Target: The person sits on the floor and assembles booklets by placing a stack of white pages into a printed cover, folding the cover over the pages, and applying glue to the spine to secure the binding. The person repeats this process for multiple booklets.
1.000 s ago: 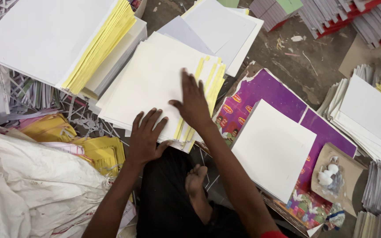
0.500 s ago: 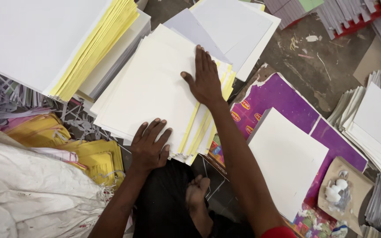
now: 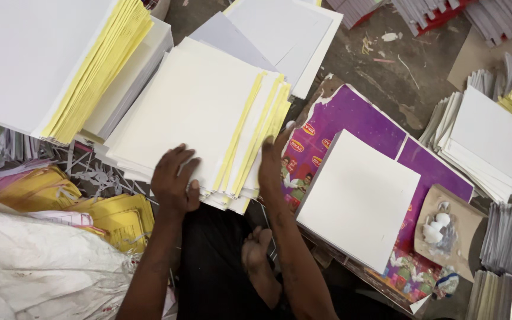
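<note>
A fanned stack of white and yellow paper sheets [image 3: 200,106] lies in front of me. My left hand [image 3: 175,182] rests flat on the stack's near edge, fingers spread. At the stack's right near corner my right hand [image 3: 271,163] presses against the side of the sheets with fingers straight. Neither hand grips anything. A bare foot [image 3: 257,252] shows below, between my arms.
A tall white and yellow pile [image 3: 48,59] stands at the upper left. A white block of sheets [image 3: 360,198] lies on a purple printed board [image 3: 362,121] to the right. More paper piles [image 3: 487,142] sit far right, a white sack [image 3: 37,266] lower left, and a cardboard piece with white lumps [image 3: 442,228].
My right hand has slid from the top of the stack down to its right near corner. The left hand stays on the near edge. The view has shifted closer.
</note>
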